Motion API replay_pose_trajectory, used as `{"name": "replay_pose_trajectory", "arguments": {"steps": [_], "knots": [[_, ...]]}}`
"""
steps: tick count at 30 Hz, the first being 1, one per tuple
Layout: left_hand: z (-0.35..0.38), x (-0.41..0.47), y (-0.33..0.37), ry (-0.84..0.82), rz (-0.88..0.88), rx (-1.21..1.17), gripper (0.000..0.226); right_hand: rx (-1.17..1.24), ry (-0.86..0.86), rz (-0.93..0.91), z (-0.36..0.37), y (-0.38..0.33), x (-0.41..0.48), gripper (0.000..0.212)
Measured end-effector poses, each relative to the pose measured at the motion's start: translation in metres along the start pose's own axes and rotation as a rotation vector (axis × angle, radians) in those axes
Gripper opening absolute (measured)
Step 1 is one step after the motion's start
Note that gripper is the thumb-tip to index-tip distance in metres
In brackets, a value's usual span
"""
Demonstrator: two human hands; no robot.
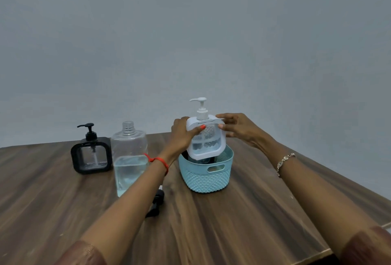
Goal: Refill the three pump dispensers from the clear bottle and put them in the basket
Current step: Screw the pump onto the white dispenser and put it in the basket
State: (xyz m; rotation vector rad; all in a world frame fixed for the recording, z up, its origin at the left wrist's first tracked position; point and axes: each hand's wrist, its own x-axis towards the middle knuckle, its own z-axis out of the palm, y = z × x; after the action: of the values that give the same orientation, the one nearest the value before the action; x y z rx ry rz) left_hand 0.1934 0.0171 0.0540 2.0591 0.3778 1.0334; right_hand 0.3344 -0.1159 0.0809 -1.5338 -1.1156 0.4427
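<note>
Both hands are closed on the white dispenser (206, 139), which is held upright with a slight tilt over the pale blue basket (208, 177), its lower edge dipped just inside the rim. The left hand (183, 135) is curled round the left side, with the thumb laid across the clear front panel; the right hand (237, 127) is clamped on the upper right corner, thumb on the front edge and fingers bent over the top. A dark object (203, 160) is seen inside the basket behind the white dispenser, but what it is cannot be told. The clear bottle (129, 159) is stood uncapped on the wooden table (243, 222), left of the basket and well apart from it, and is roughly half filled with clear liquid. The black dispenser (91, 154) is stood just beside the bottle on its left, pump fitted. A black cap (156, 203) is laid on the table near the bottle's base, partly hidden by the left forearm. A red thread (160, 162) is worn on the left wrist and a bracelet (283, 162) on the right. A plain grey wall (190, 42) is seen behind the table.
</note>
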Motion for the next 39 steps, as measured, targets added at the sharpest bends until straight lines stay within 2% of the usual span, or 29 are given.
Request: {"name": "replay_pose_trajectory", "arguments": {"steps": [4,8,12,17,26,35,39], "knots": [[0.011,0.002,-0.018,-0.027,-0.008,0.13,0.033,-0.089,-0.076,0.029,-0.003,0.022,0.011,0.043],[0.015,-0.003,-0.026,-0.026,-0.008,0.119,0.029,-0.31,-0.188,0.006,-0.004,0.035,0.019,0.041],[0.018,-0.007,-0.031,-0.037,0.001,0.097,0.027,-0.436,-0.246,0.057,-0.004,0.043,0.028,0.04],[0.02,-0.004,-0.04,0.002,-0.065,0.15,0.031,-0.46,-0.23,0.097,-0.002,0.051,0.032,0.041],[0.023,-0.001,-0.041,0.028,-0.126,0.307,0.042,-0.49,-0.235,0.06,-0.002,0.063,0.036,0.036],[0.028,-0.003,-0.042,0.004,-0.127,0.318,0.039,-0.492,-0.253,0.05,-0.005,0.067,0.038,0.032],[0.03,-0.001,-0.041,-0.009,-0.103,0.374,0.036,-0.509,-0.209,0.033,-0.007,0.068,0.036,0.035]]}}
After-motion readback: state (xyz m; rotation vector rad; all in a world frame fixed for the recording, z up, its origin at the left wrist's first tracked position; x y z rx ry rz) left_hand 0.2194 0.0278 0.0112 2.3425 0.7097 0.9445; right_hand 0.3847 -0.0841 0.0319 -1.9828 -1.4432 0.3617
